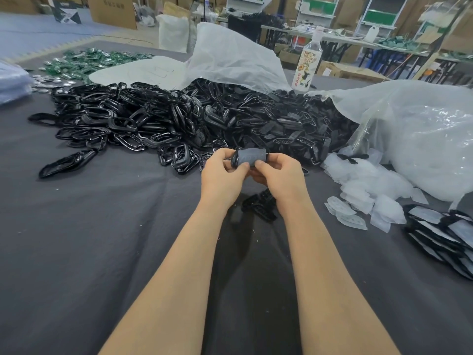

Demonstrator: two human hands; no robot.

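**Obs.** A small dark grey rubbery pad [249,157], seemingly being pressed into a glossy black plastic frame [234,160], is held above the grey cloth-covered table [76,239], between the two hands. It is pinched by the left hand [225,172] at its left end and by the right hand [280,175] at its right end. Both thumbs are laid on the near face and the other fingers are curled behind. Neither hand is spread.

**Seating.** Whether the pad is fully home in the frame cannot be told, as the far edge is hidden by the fingers.

**Risks noted:**
1. Uneven thumb pressure. One end could be seated while the other pops out, since the pad looks soft and likely to buckle.
2. Slip. The frame looks slick. If it is squeezed from the ends only, the piece could be shot forward into the heap of loose black frames [115,119] beyond the grip and lost among identical parts.
3. Drop. A few small black parts [259,203] lie directly below the grip, and a dropped assembly could be confused with them.
4. Mix-up. The translucent white inserts [368,185] are piled to the right of the grip and the matte black button pads [281,124] just beyond it. The two piles are close together, so a wrong piece could be picked.
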